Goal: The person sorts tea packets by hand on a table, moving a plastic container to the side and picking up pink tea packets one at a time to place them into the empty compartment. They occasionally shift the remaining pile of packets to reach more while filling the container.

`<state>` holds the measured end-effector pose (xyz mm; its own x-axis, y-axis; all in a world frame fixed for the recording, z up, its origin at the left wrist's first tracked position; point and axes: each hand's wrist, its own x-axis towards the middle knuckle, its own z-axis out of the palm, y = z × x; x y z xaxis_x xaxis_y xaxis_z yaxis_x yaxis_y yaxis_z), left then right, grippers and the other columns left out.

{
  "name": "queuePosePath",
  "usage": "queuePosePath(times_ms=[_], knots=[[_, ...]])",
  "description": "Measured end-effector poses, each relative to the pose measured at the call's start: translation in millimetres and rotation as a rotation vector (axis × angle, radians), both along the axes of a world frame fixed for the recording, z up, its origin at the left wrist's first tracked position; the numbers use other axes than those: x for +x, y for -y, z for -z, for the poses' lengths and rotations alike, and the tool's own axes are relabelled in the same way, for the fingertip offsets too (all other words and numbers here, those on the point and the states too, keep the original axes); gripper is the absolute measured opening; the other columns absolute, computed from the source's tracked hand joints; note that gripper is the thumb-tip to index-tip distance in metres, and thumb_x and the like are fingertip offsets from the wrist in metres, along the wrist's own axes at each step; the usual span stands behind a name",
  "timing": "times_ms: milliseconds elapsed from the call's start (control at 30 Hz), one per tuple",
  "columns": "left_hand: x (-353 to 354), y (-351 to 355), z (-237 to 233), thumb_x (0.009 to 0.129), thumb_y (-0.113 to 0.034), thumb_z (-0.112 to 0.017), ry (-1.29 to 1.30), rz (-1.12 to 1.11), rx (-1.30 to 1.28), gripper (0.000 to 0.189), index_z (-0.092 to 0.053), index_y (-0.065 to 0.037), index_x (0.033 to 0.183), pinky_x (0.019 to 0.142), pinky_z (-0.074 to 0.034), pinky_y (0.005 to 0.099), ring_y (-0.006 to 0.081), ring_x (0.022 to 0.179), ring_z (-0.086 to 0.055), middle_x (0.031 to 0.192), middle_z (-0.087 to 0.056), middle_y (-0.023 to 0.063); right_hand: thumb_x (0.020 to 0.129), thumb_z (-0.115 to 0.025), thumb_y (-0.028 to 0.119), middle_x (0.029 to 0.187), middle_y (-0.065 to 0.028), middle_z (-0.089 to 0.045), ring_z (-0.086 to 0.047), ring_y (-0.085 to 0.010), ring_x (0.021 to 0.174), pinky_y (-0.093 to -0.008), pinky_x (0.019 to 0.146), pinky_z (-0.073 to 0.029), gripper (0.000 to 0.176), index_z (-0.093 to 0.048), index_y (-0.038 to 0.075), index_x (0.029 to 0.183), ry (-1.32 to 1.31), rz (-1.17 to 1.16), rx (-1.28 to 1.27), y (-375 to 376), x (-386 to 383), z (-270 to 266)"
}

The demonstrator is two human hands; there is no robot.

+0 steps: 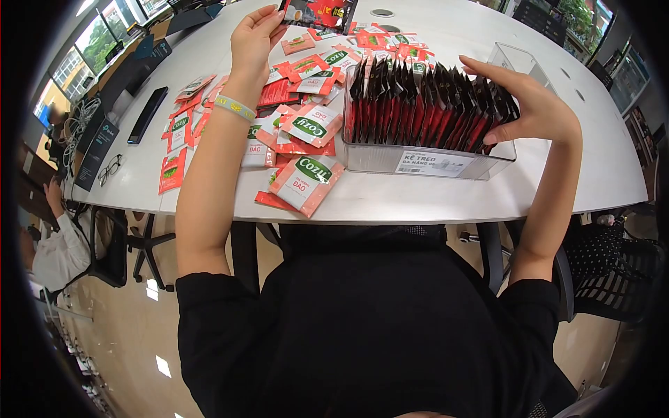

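My left hand (256,38) pinches the corner of a black and red sachet (320,14) above the far part of the white table. A clear plastic box (362,159) holds a tightly packed row of upright black and red sachets (425,111). My right hand (533,104) is curved round the right end of that row, thumb against the sachets near the box's front and fingers over the far side. Red and white Cozy packets (310,129) lie scattered in loose piles left of the box and behind it.
Behind the box stands another clear container (519,63). On the left of the table (418,202) are a black oblong object (148,115), glasses (109,169), cables and dark boxes. A person in white (63,251) sits at far left. Chairs stand around the table.
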<state>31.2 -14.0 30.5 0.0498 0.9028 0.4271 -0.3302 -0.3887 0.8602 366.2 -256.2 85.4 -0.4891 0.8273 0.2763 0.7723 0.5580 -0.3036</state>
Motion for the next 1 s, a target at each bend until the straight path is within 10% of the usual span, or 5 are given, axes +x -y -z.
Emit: queuePosePath(times_ms=[533, 800, 1000], knots=[[-3, -7, 2, 0.085, -0.005, -0.062, -0.015, 0.002, 0.004, 0.024, -0.055, 0.000, 0.108, 0.084, -0.053, 0.0276, 0.0147, 0.085, -0.061, 0.096, -0.061, 0.0066, 0.052, -0.078, 0.007, 0.125, -0.0176, -0.053, -0.053, -0.0312, 0.113, -0.0374, 0.097, -0.042, 0.089, -0.045, 0.013, 0.134, 0.001, 0.052, -0.027, 3, -3, -3], [-3, -9, 7, 0.085, -0.005, -0.062, -0.016, -0.001, 0.005, 0.024, -0.055, 0.000, 0.108, 0.084, -0.053, 0.0266, 0.0148, 0.087, -0.062, 0.097, -0.061, 0.0071, 0.064, -0.078, 0.042, 0.129, -0.0119, -0.052, -0.048, -0.0296, 0.119, -0.0510, 0.106, -0.026, 0.073, -0.054, 0.010, 0.125, 0.171, 0.034, 0.437, 8, -64, -3], [-3, -9, 5, 0.085, -0.005, -0.062, -0.018, -0.002, 0.009, 0.023, -0.055, 0.000, 0.107, 0.084, -0.053, 0.0268, 0.0150, 0.086, -0.062, 0.096, -0.061, 0.0072, 0.068, -0.075, 0.034, 0.124, -0.0097, -0.056, -0.052, -0.0247, 0.116, -0.0497, 0.108, -0.022, 0.063, -0.056, 0.010, 0.122, 0.240, 0.023, 0.514, 0, -86, 22]])
